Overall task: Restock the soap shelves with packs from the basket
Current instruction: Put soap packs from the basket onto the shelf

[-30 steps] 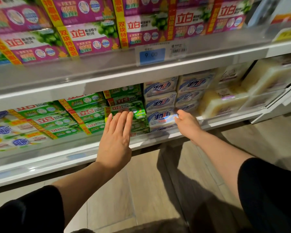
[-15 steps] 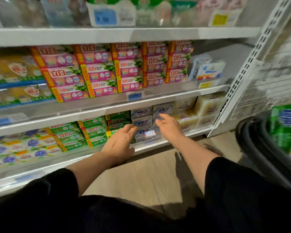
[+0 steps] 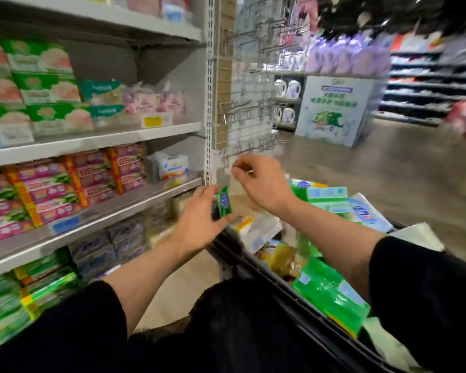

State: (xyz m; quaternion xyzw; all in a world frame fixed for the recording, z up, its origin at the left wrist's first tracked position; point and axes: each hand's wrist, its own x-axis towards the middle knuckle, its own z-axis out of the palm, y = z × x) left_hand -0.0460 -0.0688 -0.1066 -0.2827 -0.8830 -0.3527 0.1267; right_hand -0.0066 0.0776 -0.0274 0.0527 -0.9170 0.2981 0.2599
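Note:
My left hand (image 3: pixel 199 219) reaches to the near corner of the black basket (image 3: pixel 280 286) and holds a small green soap pack (image 3: pixel 224 201) upright between fingers and thumb. Just beyond it, my right hand (image 3: pixel 261 181) hovers over the basket with loosely curled fingers and nothing in it. The basket holds several packs, among them green ones (image 3: pixel 331 292) and a blue and white one (image 3: pixel 366 211). To the left, the soap shelves carry pink packs (image 3: pixel 92 179), blue-grey packs (image 3: pixel 105 246) and green packs (image 3: pixel 38 286). The view is blurred.
A white upright with a panel of empty wire hooks (image 3: pixel 248 117) ends the shelving just behind my hands. Beyond it a display stand (image 3: pixel 334 111) stands on the open aisle floor (image 3: pixel 388 170). More shelves run along the far right.
My view has swung right, from the lower soap shelf to the basket. Both hands have left the shelf; the left now holds a green pack, the right is above the basket.

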